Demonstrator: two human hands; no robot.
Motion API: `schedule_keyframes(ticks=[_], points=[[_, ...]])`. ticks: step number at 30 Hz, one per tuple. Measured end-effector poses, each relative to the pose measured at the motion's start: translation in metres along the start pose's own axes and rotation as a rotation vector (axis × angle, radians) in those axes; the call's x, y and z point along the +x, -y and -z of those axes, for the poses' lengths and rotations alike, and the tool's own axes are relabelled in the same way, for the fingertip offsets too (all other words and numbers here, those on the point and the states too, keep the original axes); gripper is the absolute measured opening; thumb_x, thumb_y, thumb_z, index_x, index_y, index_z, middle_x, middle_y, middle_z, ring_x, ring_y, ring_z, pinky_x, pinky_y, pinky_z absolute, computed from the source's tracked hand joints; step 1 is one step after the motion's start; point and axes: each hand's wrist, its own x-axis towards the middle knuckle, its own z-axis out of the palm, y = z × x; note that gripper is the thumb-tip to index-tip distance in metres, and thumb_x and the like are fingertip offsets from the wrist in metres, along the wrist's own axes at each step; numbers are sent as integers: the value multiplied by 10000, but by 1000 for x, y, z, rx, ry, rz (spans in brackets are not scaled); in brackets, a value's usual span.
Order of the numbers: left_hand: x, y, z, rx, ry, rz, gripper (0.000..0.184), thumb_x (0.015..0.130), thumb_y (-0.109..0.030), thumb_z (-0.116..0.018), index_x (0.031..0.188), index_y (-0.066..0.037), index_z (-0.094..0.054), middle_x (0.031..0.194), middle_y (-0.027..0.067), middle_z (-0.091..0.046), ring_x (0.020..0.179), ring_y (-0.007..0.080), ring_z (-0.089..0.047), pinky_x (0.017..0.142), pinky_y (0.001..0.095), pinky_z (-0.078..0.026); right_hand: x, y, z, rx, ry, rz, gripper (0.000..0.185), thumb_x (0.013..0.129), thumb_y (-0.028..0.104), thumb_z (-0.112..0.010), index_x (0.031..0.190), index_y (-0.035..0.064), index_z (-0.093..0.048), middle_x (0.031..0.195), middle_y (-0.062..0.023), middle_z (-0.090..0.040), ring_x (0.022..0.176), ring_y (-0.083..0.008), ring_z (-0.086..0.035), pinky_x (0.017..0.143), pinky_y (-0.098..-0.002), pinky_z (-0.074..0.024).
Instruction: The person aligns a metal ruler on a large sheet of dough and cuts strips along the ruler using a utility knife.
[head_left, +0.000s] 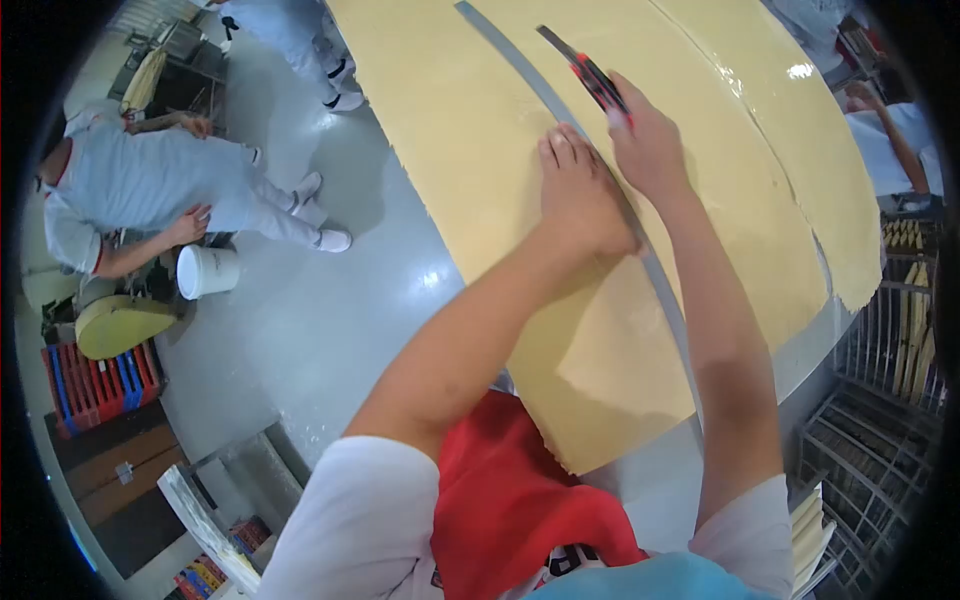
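A large pale-yellow sheet that looks like dough (470, 180) covers the table in front of me. Across it runs a long, thin metal ruler (665, 290). My left hand (585, 190) presses down on the ruler and the sheet, its fingers lying flat beside the strip's edge. In my right hand (648, 140) is a black and red utility knife (598, 85), its blade pointing away from me, just right of the ruler. Whether the blade touches the sheet I cannot tell. A cut line (750, 110) crosses the sheet farther right.
On the left a person in white (150, 190) stands near a white bucket (207, 272). Another person (290, 40) is at the top left, and a person's arm (895, 135) shows at right. Metal racks (870, 440) stand at lower right, red and blue crates (100, 385) at left.
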Motion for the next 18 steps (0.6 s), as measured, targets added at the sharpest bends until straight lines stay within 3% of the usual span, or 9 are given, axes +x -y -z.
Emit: schedule_keyframes(ticks=[4,6,7,9,12,18], points=[[0,8,-2,-12,-5,-63,1330,652,-717,-772,1461,235,-314,1558,436,-243,1492,560,-180,1230,609,-111,84,10,-59,-148,34,22,443,984,194,-544,1420,117,-534,1089,-230,-708,960,-430,-684,858,-516,-529],[1,12,-2,-31,30,-71,1197,797,-675,-656,1500,210,-259,1570,432,-223,1488,574,-177,1225,630,-97,115,20,-80,-181,57,24,434,987,201,-540,1413,119,-536,1087,-231,-709,968,-434,-682,865,-532,-524],[2,13,-5,-41,26,-79,1197,797,-675,-656,1500,210,-259,1570,432,-223,1488,574,-177,1225,630,-97,127,25,-86,-194,90,10,430,988,199,-533,1412,123,-537,1076,-231,-714,969,-434,-683,867,-535,-525],[4,13,-10,-110,-68,-100,1046,918,-600,-516,1551,159,-175,1589,413,-203,1493,570,-171,1225,632,-93,143,27,-97,-223,123,-6,426,990,196,-527,1411,127,-538,1064,-231,-718,970,-433,-684,868,-537,-526],[5,11,-7,-68,8,-74,955,966,-535,-458,1584,107,-114,1606,393,-186,1503,558,-155,1222,642,-89,155,24,-110,-225,100,-11,432,995,187,-515,1424,136,-534,1061,-231,-723,973,-433,-687,873,-535,-530],[3,20,-5,-26,43,-93,961,961,-553,-445,1590,95,-119,1613,396,-151,1512,547,-136,1218,648,-88,158,32,-118,-273,190,-33,444,1006,188,-509,1446,130,-520,1057,-235,-726,966,-436,-690,890,-539,-530]])
